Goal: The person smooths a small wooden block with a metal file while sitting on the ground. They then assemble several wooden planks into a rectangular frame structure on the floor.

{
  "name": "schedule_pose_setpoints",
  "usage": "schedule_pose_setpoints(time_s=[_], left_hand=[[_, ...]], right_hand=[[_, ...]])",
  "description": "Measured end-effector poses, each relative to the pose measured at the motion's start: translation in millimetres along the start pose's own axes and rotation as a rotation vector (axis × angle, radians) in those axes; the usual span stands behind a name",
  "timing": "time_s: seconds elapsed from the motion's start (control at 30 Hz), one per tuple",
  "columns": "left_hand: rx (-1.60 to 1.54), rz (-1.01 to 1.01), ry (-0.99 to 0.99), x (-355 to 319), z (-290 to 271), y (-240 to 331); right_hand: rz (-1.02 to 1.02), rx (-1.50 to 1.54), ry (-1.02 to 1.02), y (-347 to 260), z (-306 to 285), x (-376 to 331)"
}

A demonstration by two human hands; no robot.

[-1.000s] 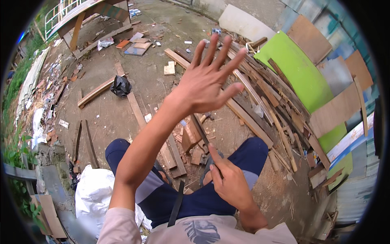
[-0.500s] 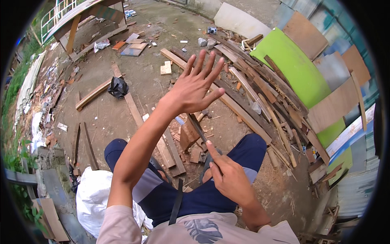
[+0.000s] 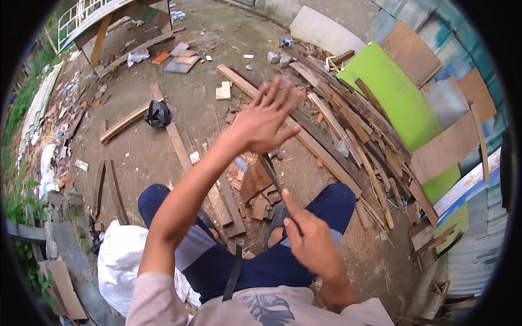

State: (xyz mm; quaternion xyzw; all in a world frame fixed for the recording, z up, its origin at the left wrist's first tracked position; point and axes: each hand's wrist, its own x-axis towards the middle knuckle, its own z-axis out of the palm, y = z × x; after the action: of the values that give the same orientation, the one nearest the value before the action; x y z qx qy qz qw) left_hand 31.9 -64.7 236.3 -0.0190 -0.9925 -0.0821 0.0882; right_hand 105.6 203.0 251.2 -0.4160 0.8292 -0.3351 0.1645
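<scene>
My left hand (image 3: 265, 122) is raised in front of me, fingers stretched and spread, with nothing in it. My right hand (image 3: 314, 242) grips a long, narrow dark tool (image 3: 273, 173), its index finger laid along it. The tool slants up and away to the left, and its far end passes behind my left hand, so its kind cannot be made out. Beside the tool, a brown wooden block (image 3: 253, 180) stands on the ground between my feet. Small wood offcuts (image 3: 259, 208) lie around the block.
Long planks (image 3: 321, 155) and a heap of scrap wood (image 3: 361, 127) lie to the right. Green (image 3: 391, 89) and brown boards lean against a metal fence. On the left are a black plastic bag (image 3: 158, 114), a white sack (image 3: 122, 261) and a wooden table (image 3: 117, 27) farther off.
My left hand has tilted slightly, its fingers blurred by motion. My right hand has shifted a little rightward and nearer me with the tool.
</scene>
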Motion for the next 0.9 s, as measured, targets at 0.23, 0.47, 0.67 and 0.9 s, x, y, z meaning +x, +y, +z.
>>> schedule_pose_setpoints(time_s=[0.23, 0.47, 0.67, 0.9], left_hand=[[-0.037, 0.095, 0.237, 6.1, -24.9, 12.9], [-0.009, 0.107, 0.438, 10.1, -59.4, 33.0], [-0.296, 0.04, 0.372, 15.8, -8.8, -9.7], [-0.121, 0.045, 0.327, 14.0, 17.8, -12.1]], right_hand=[[0.046, -0.011, -0.005, 0.1, -0.1, 0.2], [0.036, -0.004, 0.007, 8.0, 2.9, 4.9], [0.062, -0.005, -0.015, 3.1, 6.3, 4.5], [0.176, -0.056, -0.106, 4.7, -0.8, 16.5]])
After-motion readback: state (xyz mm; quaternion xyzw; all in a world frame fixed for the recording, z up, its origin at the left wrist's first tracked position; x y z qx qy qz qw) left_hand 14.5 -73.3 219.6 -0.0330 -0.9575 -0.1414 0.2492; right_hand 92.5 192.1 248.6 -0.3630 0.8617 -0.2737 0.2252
